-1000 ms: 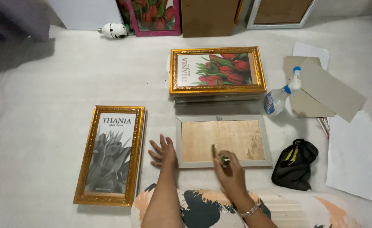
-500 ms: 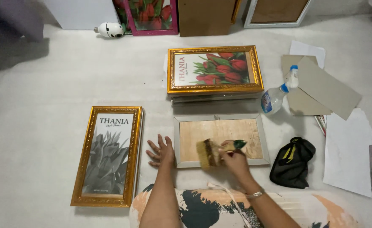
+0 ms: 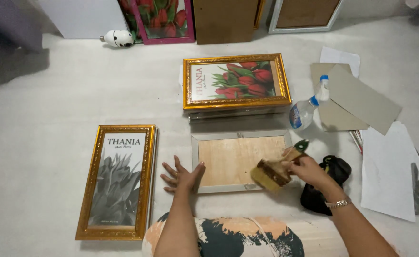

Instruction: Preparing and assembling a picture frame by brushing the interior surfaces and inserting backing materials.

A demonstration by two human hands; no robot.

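Observation:
A silver frame (image 3: 242, 137) lies face down on the floor in front of me, its brown wooden backing up. My left hand (image 3: 183, 173) rests flat with fingers spread at the frame's lower left corner, thumb touching its edge. My right hand (image 3: 307, 170) grips a wide wooden paintbrush (image 3: 276, 170), whose pale bristles touch the frame's lower right corner. A black cloth bag (image 3: 326, 188) lies just under and to the right of that hand.
A gold frame with a grey flower print (image 3: 118, 180) lies at left. A stack of gold frames with red tulips (image 3: 235, 82) sits beyond. A spray bottle (image 3: 307, 107), grey cardboard sheets (image 3: 357, 97) and white papers (image 3: 390, 171) lie at right. More frames lean against the far wall.
My right hand has carried the brush from the frame's lower middle to its lower right corner, tipping it sideways. My left hand stayed at the lower left corner.

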